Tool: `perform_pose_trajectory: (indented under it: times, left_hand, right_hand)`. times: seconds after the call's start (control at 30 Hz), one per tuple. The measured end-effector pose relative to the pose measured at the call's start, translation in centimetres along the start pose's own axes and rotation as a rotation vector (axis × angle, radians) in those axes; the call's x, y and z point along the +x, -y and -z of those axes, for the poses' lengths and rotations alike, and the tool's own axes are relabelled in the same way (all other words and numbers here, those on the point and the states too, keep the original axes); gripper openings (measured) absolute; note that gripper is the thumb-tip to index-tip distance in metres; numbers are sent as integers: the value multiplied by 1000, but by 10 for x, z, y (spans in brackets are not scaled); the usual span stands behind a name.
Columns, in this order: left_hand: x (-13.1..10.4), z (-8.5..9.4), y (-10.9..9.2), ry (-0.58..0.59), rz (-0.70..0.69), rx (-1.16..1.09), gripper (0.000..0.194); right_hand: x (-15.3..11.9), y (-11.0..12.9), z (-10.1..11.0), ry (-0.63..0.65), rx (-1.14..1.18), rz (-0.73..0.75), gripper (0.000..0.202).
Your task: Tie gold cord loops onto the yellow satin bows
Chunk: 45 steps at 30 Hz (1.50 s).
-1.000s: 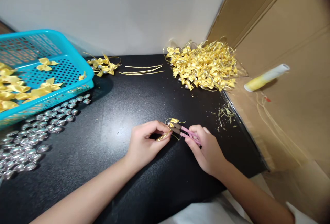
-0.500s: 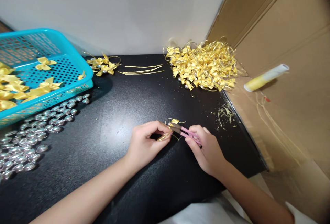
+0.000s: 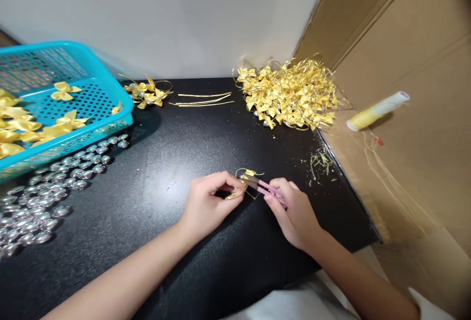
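Between the thumb and fingers of my left hand point(image 3: 214, 197) is a looped gold cord point(image 3: 233, 195). A yellow ribbon bow point(image 3: 250, 173) and a small silvery bead point(image 3: 242, 176) show just past the fingertips, beside the cord. My right hand point(image 3: 294, 213) is closed round the pink handles of small scissors point(image 3: 271, 190). The scissors' dark blades point left and lie against the cord by my left fingertips. A thin cord end stretches below the blades. Exactly where the blades meet the cord is too small to tell.
At left, a blue basket point(image 3: 110, 77) holds yellow bows, with silver beads point(image 3: 51, 192) before it. Finished-looking bow pieces point(image 3: 147, 93), cut gold cords point(image 3: 204, 99) and a large bow pile point(image 3: 287, 96) line the back. Cord scraps point(image 3: 322, 160) and a yellow-white roll point(image 3: 378, 111) are right.
The scissor blades look slightly closer together than before. Both hands have stayed nearly in place.
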<state>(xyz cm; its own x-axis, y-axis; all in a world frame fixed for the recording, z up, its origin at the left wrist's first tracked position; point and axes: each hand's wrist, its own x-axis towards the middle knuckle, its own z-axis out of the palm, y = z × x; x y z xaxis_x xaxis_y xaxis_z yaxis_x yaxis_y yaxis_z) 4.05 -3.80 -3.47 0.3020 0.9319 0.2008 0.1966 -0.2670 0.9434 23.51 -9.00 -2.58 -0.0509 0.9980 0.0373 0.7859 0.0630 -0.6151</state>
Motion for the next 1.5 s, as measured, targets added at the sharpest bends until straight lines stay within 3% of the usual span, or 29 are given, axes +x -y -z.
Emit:
perform_pose_trajectory:
  times: [0.5, 0.77, 1.03, 1.33, 1.5]
  left_hand:
    - [1, 0, -4, 21, 104, -3, 5]
    - [2, 0, -5, 17, 135, -19, 6]
    - [3, 1, -6, 81, 129, -19, 9]
    - [4, 0, -10, 217, 226, -285, 12]
    - [6, 1, -9, 198, 337, -395, 17]
  right_hand:
    - [0, 2, 1, -26, 47, -1, 15]
    - [-1, -11, 4, -216, 372, -66, 15]
    - [9, -6, -3, -176, 623, -115, 30]
    - [29, 19, -16, -130, 869, -225, 40]
    - [29, 13, -14, -190, 762, -190, 39]
